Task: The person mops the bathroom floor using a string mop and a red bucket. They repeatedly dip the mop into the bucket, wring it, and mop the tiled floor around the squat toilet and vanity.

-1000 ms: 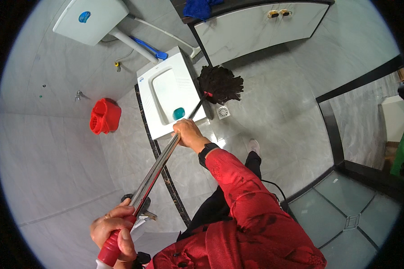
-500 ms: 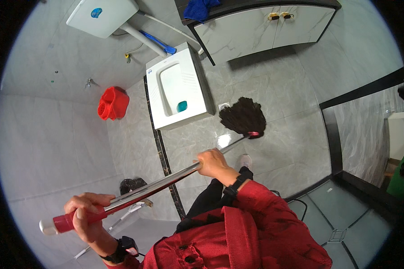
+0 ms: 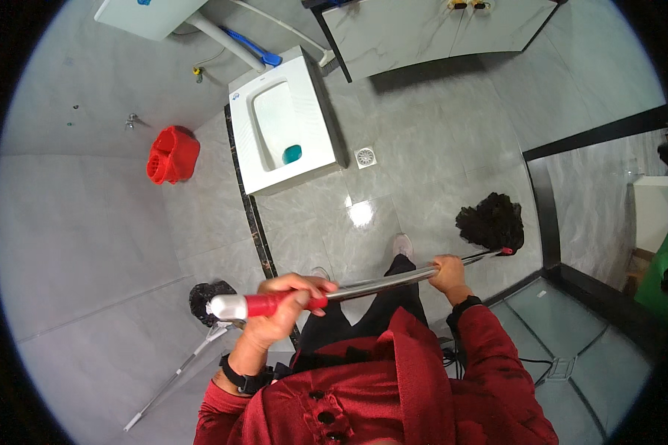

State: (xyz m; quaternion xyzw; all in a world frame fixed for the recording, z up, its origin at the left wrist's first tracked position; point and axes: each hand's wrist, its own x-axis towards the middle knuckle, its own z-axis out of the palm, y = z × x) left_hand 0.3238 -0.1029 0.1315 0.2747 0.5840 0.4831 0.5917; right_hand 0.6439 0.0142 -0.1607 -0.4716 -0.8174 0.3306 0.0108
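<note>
I hold a mop with a shiny metal pole [image 3: 382, 282] across my body. My left hand [image 3: 286, 304] grips the red handle end [image 3: 274, 302] of the pole. My right hand [image 3: 448, 272] grips the pole further along, close to the dark stringy mop head [image 3: 491, 222]. The mop head rests on the grey tiled floor at the right, near a black door threshold [image 3: 543, 215]. The white squat toilet pan [image 3: 283, 122] lies ahead on a raised step, well left of the mop head.
A red bucket [image 3: 172, 154] stands by the left wall. A round floor drain [image 3: 365, 156] sits right of the pan. A second dark mop [image 3: 209, 300] with a metal pole lies on the floor at lower left. A white cistern [image 3: 152, 13] hangs on the far wall.
The mop head has swept from beside the toilet pan across the floor to the right, toward the black threshold. My left hand swung the handle end from low left up in front of me.
</note>
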